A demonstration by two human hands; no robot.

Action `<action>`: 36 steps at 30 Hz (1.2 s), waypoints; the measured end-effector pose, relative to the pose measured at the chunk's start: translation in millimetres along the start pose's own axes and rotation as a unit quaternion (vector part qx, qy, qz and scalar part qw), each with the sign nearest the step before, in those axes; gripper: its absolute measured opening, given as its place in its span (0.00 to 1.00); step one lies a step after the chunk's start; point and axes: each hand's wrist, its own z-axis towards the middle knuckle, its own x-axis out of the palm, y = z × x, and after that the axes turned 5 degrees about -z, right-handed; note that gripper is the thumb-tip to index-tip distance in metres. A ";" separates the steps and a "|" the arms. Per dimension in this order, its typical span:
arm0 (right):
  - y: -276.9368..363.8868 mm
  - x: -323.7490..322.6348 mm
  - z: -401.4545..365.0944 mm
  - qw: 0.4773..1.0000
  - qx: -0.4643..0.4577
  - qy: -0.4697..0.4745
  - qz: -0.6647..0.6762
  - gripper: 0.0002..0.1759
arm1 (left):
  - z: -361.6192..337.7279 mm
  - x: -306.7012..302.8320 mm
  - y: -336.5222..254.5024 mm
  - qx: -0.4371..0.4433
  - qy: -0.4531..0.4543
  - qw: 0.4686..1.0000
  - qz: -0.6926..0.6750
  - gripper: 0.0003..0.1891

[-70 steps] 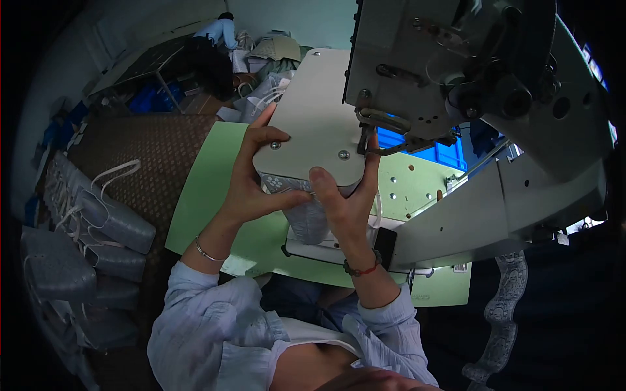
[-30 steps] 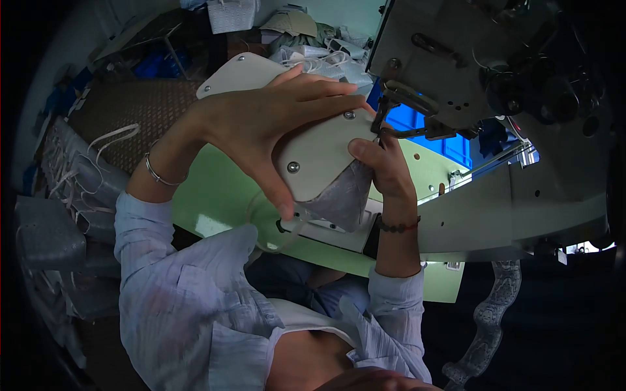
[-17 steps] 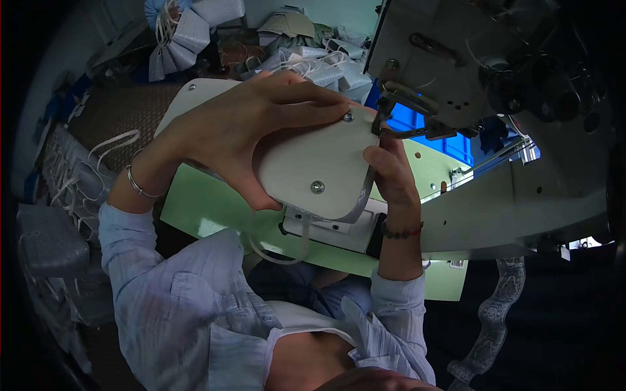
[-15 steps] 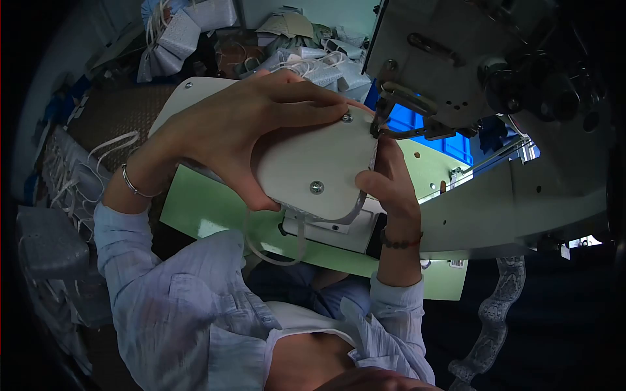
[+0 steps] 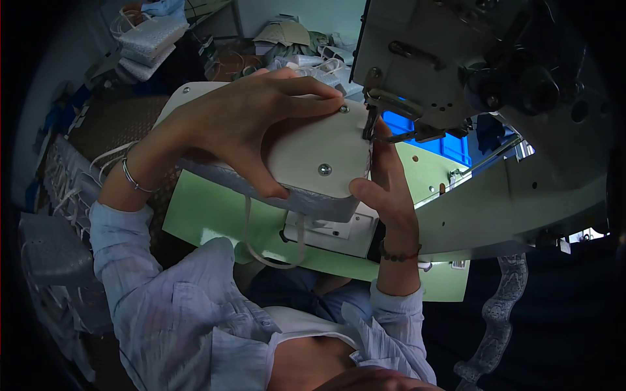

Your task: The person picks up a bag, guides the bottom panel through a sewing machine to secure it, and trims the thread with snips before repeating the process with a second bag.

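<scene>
A handbag with a white base [image 5: 297, 150], metal foot studs and silvery sides is held base-up against a sewing machine [image 5: 417, 65]. Its far right edge lies at the machine's presser foot [image 5: 371, 127]. My left hand [image 5: 244, 117] spans the base, thumb on the near edge and fingers by a far stud, gripping the bag. At the right end, my right hand [image 5: 385, 186] pinches the edge with its thumb on the base; its other fingers are partly hidden behind the bag. A white handle [image 5: 274, 264] hangs below. The needle cannot be made out.
Below the bag is a green machine table [image 5: 202, 212]. A blue crate [image 5: 450, 146] stands behind the machine. Piled silvery bags [image 5: 55, 241] lie at the left. In the back, a person's sleeve [image 5: 163, 8] shows beside stacked bags [image 5: 147, 45]. Patterned trim [image 5: 502, 306] hangs at the right.
The bag has turned and tilted slightly, so more of its silvery near side shows. Both hands keep their hold. In the background, the bags beside the other person have shifted left.
</scene>
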 end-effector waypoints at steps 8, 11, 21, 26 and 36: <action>2.0 8.0 2.9 0.999 -0.009 -0.033 0.021 0.57 | 9.6 -2.7 6.0 -0.034 0.004 0.999 -0.002 0.51; 0.8 12.0 5.3 0.998 -0.019 -0.060 0.017 0.52 | 13.2 -9.4 6.1 -0.057 0.030 0.998 -0.027 0.50; -0.2 41.2 21.6 0.980 -0.053 -0.176 -0.075 0.36 | 26.9 -18.3 4.1 -0.131 0.106 0.984 -0.055 0.47; -1.3 36.2 24.2 0.981 -0.047 -0.160 -0.096 0.33 | 19.9 -11.7 7.4 -0.155 0.089 0.983 -0.044 0.49; 1.3 17.6 28.9 0.993 -0.019 -0.113 -0.041 0.27 | 18.2 9.3 10.4 -0.166 0.115 0.978 -0.059 0.51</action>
